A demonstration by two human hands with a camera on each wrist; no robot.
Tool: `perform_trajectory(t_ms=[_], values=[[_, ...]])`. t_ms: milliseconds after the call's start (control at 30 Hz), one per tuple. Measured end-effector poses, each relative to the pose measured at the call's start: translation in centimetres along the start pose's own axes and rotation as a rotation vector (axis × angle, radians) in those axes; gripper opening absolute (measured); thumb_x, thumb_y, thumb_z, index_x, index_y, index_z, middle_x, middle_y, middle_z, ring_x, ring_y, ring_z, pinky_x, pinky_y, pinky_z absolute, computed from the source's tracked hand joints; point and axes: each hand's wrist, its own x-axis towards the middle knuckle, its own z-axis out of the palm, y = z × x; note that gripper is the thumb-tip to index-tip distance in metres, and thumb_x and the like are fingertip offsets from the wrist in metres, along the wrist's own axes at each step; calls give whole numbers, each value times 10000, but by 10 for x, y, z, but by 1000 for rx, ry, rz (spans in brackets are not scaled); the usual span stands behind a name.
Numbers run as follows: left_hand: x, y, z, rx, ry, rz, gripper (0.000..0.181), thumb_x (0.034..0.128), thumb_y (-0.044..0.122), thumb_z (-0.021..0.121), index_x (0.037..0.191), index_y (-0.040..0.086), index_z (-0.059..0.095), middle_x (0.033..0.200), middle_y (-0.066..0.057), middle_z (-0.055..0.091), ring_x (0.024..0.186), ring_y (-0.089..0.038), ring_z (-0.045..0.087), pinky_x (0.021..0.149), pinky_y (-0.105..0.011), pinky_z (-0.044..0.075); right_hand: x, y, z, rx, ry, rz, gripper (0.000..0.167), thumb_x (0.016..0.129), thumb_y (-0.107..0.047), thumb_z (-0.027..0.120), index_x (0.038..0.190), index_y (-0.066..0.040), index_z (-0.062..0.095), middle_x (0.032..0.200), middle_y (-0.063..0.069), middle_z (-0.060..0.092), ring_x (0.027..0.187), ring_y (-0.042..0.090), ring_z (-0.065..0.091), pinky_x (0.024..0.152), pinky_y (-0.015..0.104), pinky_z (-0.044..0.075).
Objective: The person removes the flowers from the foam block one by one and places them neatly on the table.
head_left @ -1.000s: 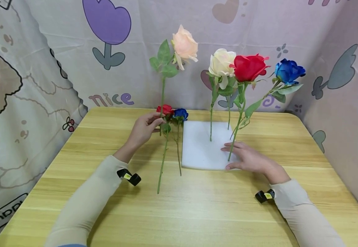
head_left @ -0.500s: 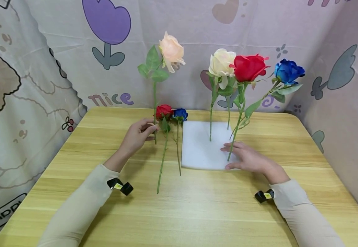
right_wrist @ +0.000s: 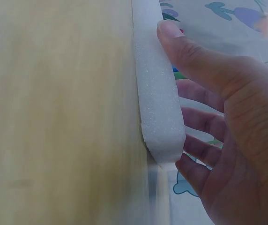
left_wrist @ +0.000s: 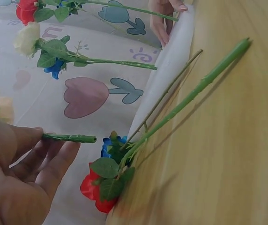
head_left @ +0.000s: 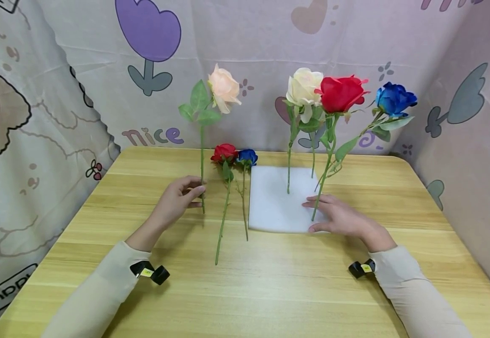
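Note:
My left hand [head_left: 175,199] pinches the stem of a pale pink rose [head_left: 224,90] between thumb and fingers. The rose stands upright, its stem end just above the table. In the left wrist view the cut stem end [left_wrist: 80,138] sticks out past the fingertips. My right hand [head_left: 344,217] rests on the near right corner of a white foam block [head_left: 270,206], fingers extended; the right wrist view has the thumb at the block's edge [right_wrist: 160,89]. Rising from the foam are a cream rose [head_left: 305,89], a large red rose [head_left: 341,94] and a blue rose [head_left: 396,99].
Left of the foam, a smaller red rose [head_left: 224,154] and a small blue rose [head_left: 247,157] lie on the wooden table [head_left: 270,291], stems toward me. A printed curtain [head_left: 245,28] hangs behind the table and along its sides.
My left hand has moved left, down and nearer to me, carrying the pink rose away from the lying roses. My right hand and the roses in the foam have stayed put.

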Motion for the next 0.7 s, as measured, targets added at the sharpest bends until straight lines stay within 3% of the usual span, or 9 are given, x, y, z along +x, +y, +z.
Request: perform_trajectory(t_ms=[300, 467, 700], values=[[-16, -7, -6, -22, -14, -23, 344, 1021, 134, 539, 1302, -63, 512, 1191, -277, 528, 1005, -302, 575, 791, -356, 589, 0, 1, 0, 6, -6, 10, 725, 798, -509, 761, 1356, -86, 578, 1437, 156, 475, 1328, 376, 403, 1092, 536, 340], [-22, -14, -8, -44, -11, -40, 351, 1010, 111, 557, 1313, -53, 490, 1134, -224, 534, 956, -234, 582, 772, -364, 594, 0, 1, 0, 3, 2, 3, 726, 796, -510, 761, 1353, -82, 580, 1432, 162, 478, 1321, 384, 408, 1086, 544, 343], [-30, -24, -12, -49, -20, -78, 413, 1019, 125, 543, 1365, -80, 446, 1180, -264, 508, 959, -178, 580, 774, -340, 593, 0, 1, 0, 11, -3, 8, 720, 799, -509, 758, 1349, -80, 581, 1432, 165, 476, 1321, 387, 404, 1083, 547, 345]])
